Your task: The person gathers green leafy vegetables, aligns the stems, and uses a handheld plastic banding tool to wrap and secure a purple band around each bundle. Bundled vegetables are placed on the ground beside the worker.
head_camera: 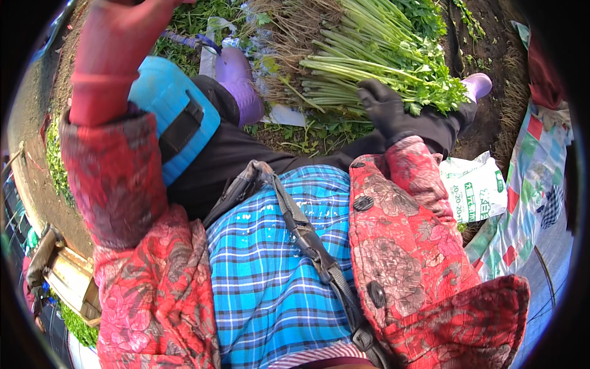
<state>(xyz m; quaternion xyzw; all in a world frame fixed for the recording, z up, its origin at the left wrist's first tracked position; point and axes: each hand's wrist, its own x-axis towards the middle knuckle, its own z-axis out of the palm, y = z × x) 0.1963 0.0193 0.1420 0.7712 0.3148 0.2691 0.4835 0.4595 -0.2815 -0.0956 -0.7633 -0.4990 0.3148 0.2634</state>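
Observation:
A thick pile of celery [368,74] lies crosswise between my legs. Its brown roots [286,50] point left and its leafy tops right. My right hand [385,108], in a black glove, touches the near edge of the stalks beside my right leg. How far its fingers wrap around them is partly hidden. My left hand [129,27], in a reddish-pink glove, is raised at the top left edge and blurred. The frame cuts off its fingers, so any hold is out of sight. Below it, a blue pad [173,115] with a black strap covers my left knee.
Purple boots stand on either side, the left boot [237,85] near the roots and the right boot [478,86] past the leaves. A printed white sack [474,189] lies at right by a checkered tarp [521,221]. A wooden crate [73,276] stands lower left.

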